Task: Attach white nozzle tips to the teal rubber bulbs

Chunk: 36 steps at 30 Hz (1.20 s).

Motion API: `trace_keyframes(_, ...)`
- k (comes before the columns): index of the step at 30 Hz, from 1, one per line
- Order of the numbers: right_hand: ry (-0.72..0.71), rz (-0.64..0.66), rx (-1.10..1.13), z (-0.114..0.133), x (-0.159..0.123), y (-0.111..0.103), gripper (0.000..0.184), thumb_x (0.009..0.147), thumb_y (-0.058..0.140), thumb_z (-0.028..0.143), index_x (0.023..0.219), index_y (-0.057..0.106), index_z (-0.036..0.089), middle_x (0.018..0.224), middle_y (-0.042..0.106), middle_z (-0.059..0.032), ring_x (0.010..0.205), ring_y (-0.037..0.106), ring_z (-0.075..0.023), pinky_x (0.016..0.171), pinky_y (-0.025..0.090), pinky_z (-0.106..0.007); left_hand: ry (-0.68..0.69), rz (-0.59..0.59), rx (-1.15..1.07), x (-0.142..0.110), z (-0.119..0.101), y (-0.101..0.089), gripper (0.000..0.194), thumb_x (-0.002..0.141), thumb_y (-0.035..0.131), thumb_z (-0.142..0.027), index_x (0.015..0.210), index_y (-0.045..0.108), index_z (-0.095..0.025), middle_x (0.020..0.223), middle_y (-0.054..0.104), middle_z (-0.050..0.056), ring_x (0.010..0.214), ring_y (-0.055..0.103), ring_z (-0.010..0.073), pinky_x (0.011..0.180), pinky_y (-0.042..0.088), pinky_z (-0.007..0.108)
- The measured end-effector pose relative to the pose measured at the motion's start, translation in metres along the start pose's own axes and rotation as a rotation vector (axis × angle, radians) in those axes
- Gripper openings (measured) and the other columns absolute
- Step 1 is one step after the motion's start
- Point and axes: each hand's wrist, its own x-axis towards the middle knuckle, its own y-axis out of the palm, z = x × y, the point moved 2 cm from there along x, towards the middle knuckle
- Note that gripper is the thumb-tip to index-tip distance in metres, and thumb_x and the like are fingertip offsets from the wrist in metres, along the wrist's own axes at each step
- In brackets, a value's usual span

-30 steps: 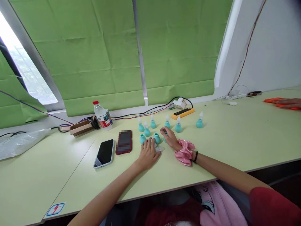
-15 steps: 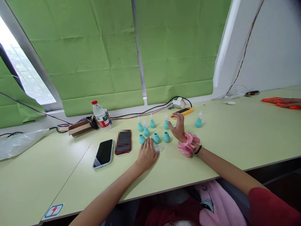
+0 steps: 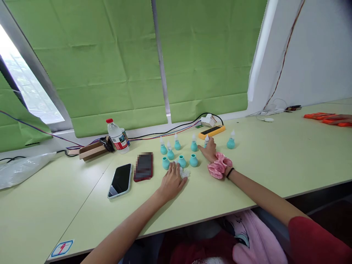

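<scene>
Several small teal bulbs stand on the pale green table (image 3: 247, 172); some carry white tips, and three in the near row (image 3: 181, 160) have none. My right hand (image 3: 209, 150), with a pink scrunchie (image 3: 219, 165) on the wrist, is closed around one teal bulb with a white tip (image 3: 206, 140). My left hand (image 3: 172, 180) lies flat on the table with fingers spread, touching a small clear plastic piece (image 3: 183, 172) beside the near row. Another tipped bulb (image 3: 230, 142) stands apart to the right.
Two phones (image 3: 121, 180) lie left of the bulbs, the second (image 3: 143, 167) dark red. A water bottle (image 3: 117, 136), a cardboard box (image 3: 92, 150), cables and a yellow device (image 3: 212, 131) sit by the window. Another person's hand (image 3: 342, 119) rests on orange items at far right.
My right hand left the near row, reached back to the far row and closed around a tipped bulb. My left hand stayed flat in place.
</scene>
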Motion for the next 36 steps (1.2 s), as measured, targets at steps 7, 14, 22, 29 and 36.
trace_keyframes(7, -0.054, 0.075, 0.139, -0.016, -0.033, -0.041, 0.028, 0.067, 0.044, 0.033, 0.093, 0.047, 0.024, 0.079, 0.052, -0.0033, 0.077, 0.050, -0.0232, 0.066, 0.039, -0.035, 0.018, 0.003, -0.047, -0.001, -0.002, 0.000, 0.056, 0.082, 0.023, -0.038, 0.124, 0.021, -0.001, 0.130, 0.023, 0.023, 0.121, 0.019, 0.0278, 0.092, 0.029, 0.043)
trace_keyframes(14, -0.174, -0.130, 0.283, 0.031, -0.020, -0.030, 0.032, 0.078, 0.033, 0.039, 0.100, 0.042, 0.017, 0.083, 0.055, -0.0061, 0.074, 0.050, -0.0187, 0.068, 0.039, -0.032, -0.010, 0.019, 0.013, 0.001, -0.003, 0.003, 0.046, 0.082, 0.024, -0.023, 0.122, 0.025, -0.001, 0.128, 0.028, 0.021, 0.119, 0.025, 0.0257, 0.091, 0.031, 0.039)
trace_keyframes(22, -0.825, 0.295, 0.367, 0.071, -0.092, -0.026, 0.020, 0.071, 0.049, 0.031, 0.087, 0.049, 0.019, 0.074, 0.055, -0.0033, 0.067, 0.052, -0.0162, 0.061, 0.043, -0.028, -0.046, -0.144, -0.176, 0.004, 0.006, -0.010, 0.041, 0.078, 0.030, -0.019, 0.118, 0.035, -0.011, 0.118, 0.045, 0.013, 0.110, 0.040, 0.0213, 0.085, 0.036, 0.033)
trace_keyframes(29, -0.917, 0.329, 0.305, 0.078, -0.115, -0.029, 0.021, 0.068, 0.049, 0.027, 0.089, 0.047, 0.022, 0.071, 0.060, -0.0036, 0.059, 0.055, -0.0180, 0.056, 0.043, -0.032, -0.236, -0.366, -0.873, 0.005, 0.034, -0.027, 0.027, 0.077, 0.027, -0.026, 0.068, 0.050, -0.016, 0.056, 0.053, 0.001, 0.052, 0.048, 0.0118, 0.051, 0.037, 0.023)
trace_keyframes(36, -1.099, 0.561, 0.289, 0.080, -0.128, -0.028, 0.019, 0.068, 0.046, 0.023, 0.088, 0.048, 0.023, 0.066, 0.058, -0.0017, 0.056, 0.055, -0.0174, 0.049, 0.041, -0.030, -0.081, -0.251, -1.209, 0.002, 0.029, -0.029, 0.048, 0.075, 0.021, -0.050, 0.042, 0.035, -0.017, 0.040, 0.032, -0.002, 0.040, 0.028, 0.0075, 0.042, 0.023, 0.022)
